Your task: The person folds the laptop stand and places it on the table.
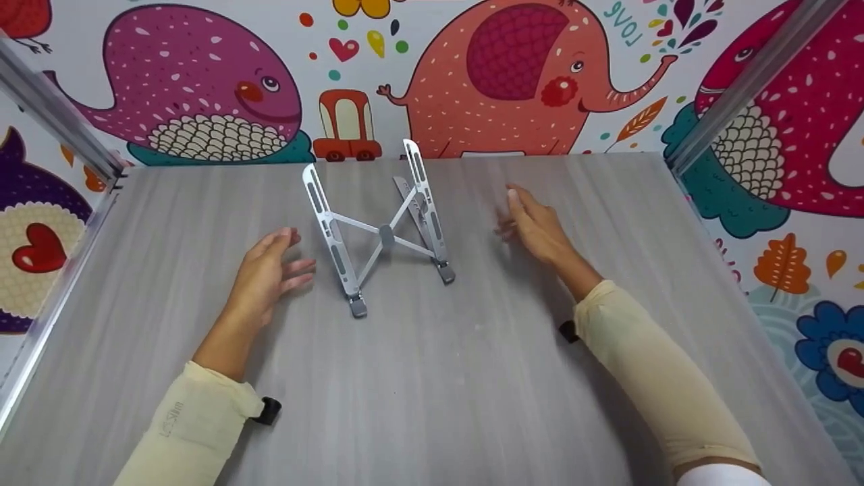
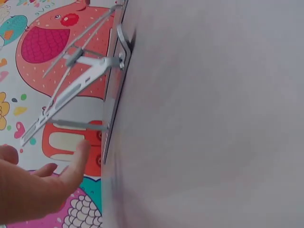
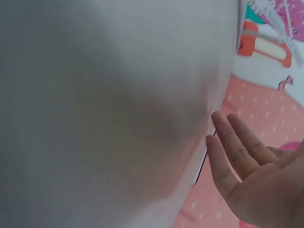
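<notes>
A silver folding laptop stand (image 1: 386, 235) stands unfolded on the grey tabletop, its two slotted arms raised and joined by an X-shaped brace. Just left of it is my left hand (image 1: 264, 271), fingers loosely spread and holding nothing. In the left wrist view, that hand (image 2: 42, 183) shows below the stand (image 2: 78, 88), one finger extended towards it. My right hand (image 1: 536, 223) hovers to the right of the stand, apart from it, with nothing in its grasp. The right wrist view shows this hand (image 3: 251, 175) with its fingers extended; part of the stand (image 3: 280, 28) appears at the upper right.
The wood-grain tabletop (image 1: 432, 405) lies under both forearms. Behind it rises a wall panel (image 1: 459, 135) printed with cartoon animals. Metal frame posts (image 1: 742, 88) stand at the back corners, and printed panels flank both sides.
</notes>
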Tool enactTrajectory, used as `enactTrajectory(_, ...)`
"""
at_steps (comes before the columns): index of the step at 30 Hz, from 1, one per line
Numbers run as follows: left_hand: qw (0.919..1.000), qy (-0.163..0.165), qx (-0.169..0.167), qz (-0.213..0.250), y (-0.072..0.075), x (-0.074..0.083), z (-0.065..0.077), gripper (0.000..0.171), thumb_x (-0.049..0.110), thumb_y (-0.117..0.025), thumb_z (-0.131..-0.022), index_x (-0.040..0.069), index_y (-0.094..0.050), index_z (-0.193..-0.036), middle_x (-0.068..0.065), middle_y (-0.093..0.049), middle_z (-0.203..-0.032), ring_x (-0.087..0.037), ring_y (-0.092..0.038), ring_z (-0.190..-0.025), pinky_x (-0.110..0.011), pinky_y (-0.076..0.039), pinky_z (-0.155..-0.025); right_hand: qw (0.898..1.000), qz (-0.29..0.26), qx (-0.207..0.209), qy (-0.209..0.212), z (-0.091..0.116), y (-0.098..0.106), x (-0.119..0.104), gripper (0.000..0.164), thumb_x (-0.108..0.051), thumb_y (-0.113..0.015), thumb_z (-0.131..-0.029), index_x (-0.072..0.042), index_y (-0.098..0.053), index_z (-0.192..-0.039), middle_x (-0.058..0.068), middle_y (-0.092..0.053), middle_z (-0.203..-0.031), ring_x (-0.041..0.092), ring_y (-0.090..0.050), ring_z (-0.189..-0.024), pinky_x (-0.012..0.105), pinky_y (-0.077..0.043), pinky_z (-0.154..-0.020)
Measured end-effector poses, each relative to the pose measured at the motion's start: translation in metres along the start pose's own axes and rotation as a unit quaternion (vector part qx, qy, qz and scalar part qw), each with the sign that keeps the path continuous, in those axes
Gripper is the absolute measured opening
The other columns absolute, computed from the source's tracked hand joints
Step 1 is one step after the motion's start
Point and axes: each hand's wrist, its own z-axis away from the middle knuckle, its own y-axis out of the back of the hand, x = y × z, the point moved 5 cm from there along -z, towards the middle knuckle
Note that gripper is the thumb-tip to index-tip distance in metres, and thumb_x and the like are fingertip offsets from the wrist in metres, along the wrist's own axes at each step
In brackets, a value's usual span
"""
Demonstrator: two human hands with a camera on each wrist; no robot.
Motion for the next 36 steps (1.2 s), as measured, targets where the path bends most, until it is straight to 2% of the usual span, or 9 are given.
enactTrajectory(3, 0.9998, -0.013, 0.011, 0.011, -0.007, 0.001, -0.001, 0.062, 0.046, -0.037, -0.109, 0.012, -0.029, -0.16, -0.008, -0.03, -0.167, -0.034, -0.054, -0.137, -0.036, -0.052, -0.104, 0.999, -0.039, 0.0, -0.006, -0.005, -0.019, -0.012, 0.068, -0.067, -0.034, -0.102, -0.023, -0.044, -0.154, 0.017, -0.075, -0.11, 0.032, -0.075, -0.091, 0.052, -0.054, -0.096)
enactTrajectory(8, 0.9986, -0.024, 0.047, -0.004, -0.016, 0.001, -0.008, 0.056, 0.041, -0.048, -0.107, 0.015, -0.038, -0.157, -0.008, -0.039, -0.16, -0.031, -0.065, -0.124, -0.029, -0.058, -0.094, 0.997, -0.079, -0.007, -0.023, -0.02, -0.051, -0.031, 0.064, -0.064, -0.036, -0.103, -0.023, -0.05, -0.149, 0.017, -0.077, -0.107, 0.036, -0.076, -0.091, 0.051, -0.058, -0.087)
enactTrajectory(11, 0.997, -0.034, 0.07, 0.0, -0.021, 0.0, -0.014, 0.051, 0.033, -0.053, -0.107, 0.015, -0.045, -0.154, -0.008, -0.047, -0.153, -0.027, -0.07, -0.111, -0.029, -0.06, -0.088, 0.995, -0.096, -0.022, -0.029, -0.027, -0.067, -0.04, 0.062, -0.062, -0.036, -0.104, -0.023, -0.051, -0.15, 0.016, -0.076, -0.108, 0.035, -0.075, -0.093, 0.049, -0.059, -0.084)
enactTrajectory(15, 0.9944, -0.042, 0.094, 0.023, -0.028, -0.003, -0.023, 0.044, 0.022, -0.058, -0.105, 0.012, -0.053, -0.148, -0.009, -0.055, -0.14, -0.018, -0.072, -0.089, -0.032, -0.062, -0.082, 0.993, -0.114, -0.032, -0.029, -0.035, -0.082, -0.046, 0.055, -0.058, -0.04, -0.105, -0.024, -0.057, -0.145, 0.013, -0.072, -0.109, 0.028, -0.071, -0.093, 0.047, -0.058, -0.083)
enactTrajectory(20, 0.9929, -0.043, 0.107, 0.03, -0.034, -0.004, -0.03, 0.041, 0.017, -0.06, -0.103, 0.009, -0.058, -0.143, -0.009, -0.059, -0.131, -0.013, -0.069, -0.079, -0.03, -0.062, -0.074, 0.985, -0.168, -0.038, -0.02, -0.047, -0.092, -0.045, 0.038, -0.042, -0.052, -0.106, -0.017, -0.066, -0.131, 0.01, -0.07, -0.106, 0.022, -0.068, -0.092, 0.043, -0.057, -0.084)
enactTrajectory(24, 0.9924, -0.056, 0.108, 0.018, -0.034, -0.004, -0.031, 0.037, 0.016, -0.06, -0.103, 0.008, -0.06, -0.139, -0.009, -0.059, -0.124, -0.011, -0.067, -0.077, -0.027, -0.06, -0.071, 0.98, -0.193, -0.049, -0.005, -0.051, -0.094, -0.042, 0.031, -0.023, -0.062, -0.103, -0.012, -0.067, -0.132, 0.007, -0.07, -0.103, 0.02, -0.068, -0.09, 0.038, -0.057, -0.081)
enactTrajectory(28, 0.9917, -0.072, 0.107, 0.006, -0.033, -0.003, -0.032, 0.033, 0.016, -0.061, -0.103, 0.005, -0.063, -0.134, -0.009, -0.059, -0.117, -0.01, -0.067, -0.075, -0.026, -0.061, -0.07, 0.978, -0.198, -0.061, -0.007, -0.052, -0.095, -0.042, 0.032, -0.018, -0.062, -0.103, -0.009, -0.067, -0.133, 0.006, -0.068, -0.102, 0.019, -0.064, -0.091, 0.038, -0.055, -0.083)
enactTrajectory(31, 0.9915, -0.078, 0.103, 0.002, -0.033, -0.002, -0.032, 0.031, 0.015, -0.06, -0.103, 0.001, -0.064, -0.13, -0.01, -0.057, -0.114, -0.009, -0.067, -0.074, -0.026, -0.061, -0.069, 0.981, -0.181, -0.065, -0.008, -0.051, -0.095, -0.044, 0.029, -0.019, -0.059, -0.104, -0.01, -0.068, -0.131, 0.004, -0.066, -0.103, 0.019, -0.062, -0.093, 0.038, -0.055, -0.084)
enactTrajectory(36, 0.9919, -0.076, 0.102, -0.011, -0.033, -0.002, -0.034, 0.029, 0.013, -0.059, -0.103, -0.001, -0.063, -0.129, -0.012, -0.058, -0.116, -0.01, -0.067, -0.075, -0.027, -0.062, -0.071, 0.985, -0.165, -0.057, 0.008, -0.05, -0.094, -0.047, 0.025, -0.016, -0.056, -0.105, -0.008, -0.068, -0.126, 0.004, -0.058, -0.094, 0.022, -0.057, -0.088, 0.038, -0.053, -0.076)
